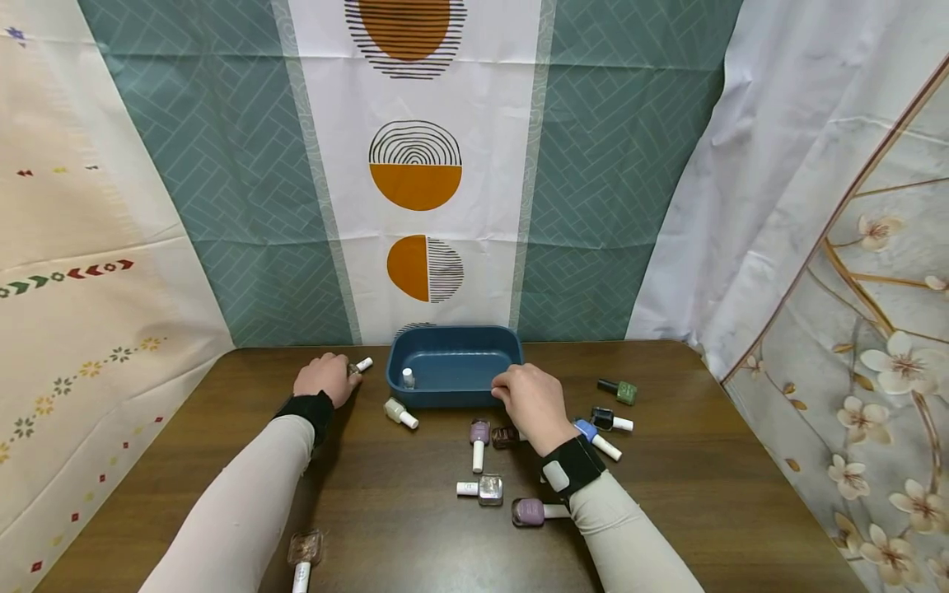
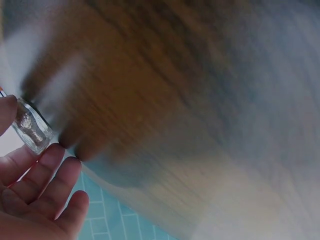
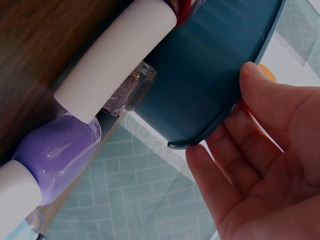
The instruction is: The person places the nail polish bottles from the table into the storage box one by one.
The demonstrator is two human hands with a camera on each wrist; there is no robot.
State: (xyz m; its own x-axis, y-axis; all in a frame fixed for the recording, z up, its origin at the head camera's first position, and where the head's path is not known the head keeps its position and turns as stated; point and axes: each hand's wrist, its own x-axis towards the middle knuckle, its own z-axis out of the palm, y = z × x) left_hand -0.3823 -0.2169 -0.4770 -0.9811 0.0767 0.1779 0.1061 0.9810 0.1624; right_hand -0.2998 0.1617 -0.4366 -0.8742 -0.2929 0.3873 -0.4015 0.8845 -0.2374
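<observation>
My left hand (image 1: 324, 379) is on the table left of a dark blue plastic bin (image 1: 454, 399). Between its thumb and index finger it pinches a small clear nail polish bottle (image 2: 33, 126) with a white cap and glittery contents. At the bin's front right corner, my right hand (image 1: 535, 403) grips the rim, thumb on one side and fingers on the other. Inside the bin, a white-capped bottle (image 1: 408, 378) stands at the left end. A pale nail polish bottle (image 1: 399, 412) lies just in front of the bin.
Several nail polish bottles lie about my right forearm, among them a purple one (image 1: 529, 512), a silver one (image 1: 490, 490), a blue one (image 1: 587, 430) and a green one (image 1: 626, 393). A brown glitter bottle (image 1: 305, 547) lies near the front left. Patterned curtains (image 1: 630, 165) hang behind the table.
</observation>
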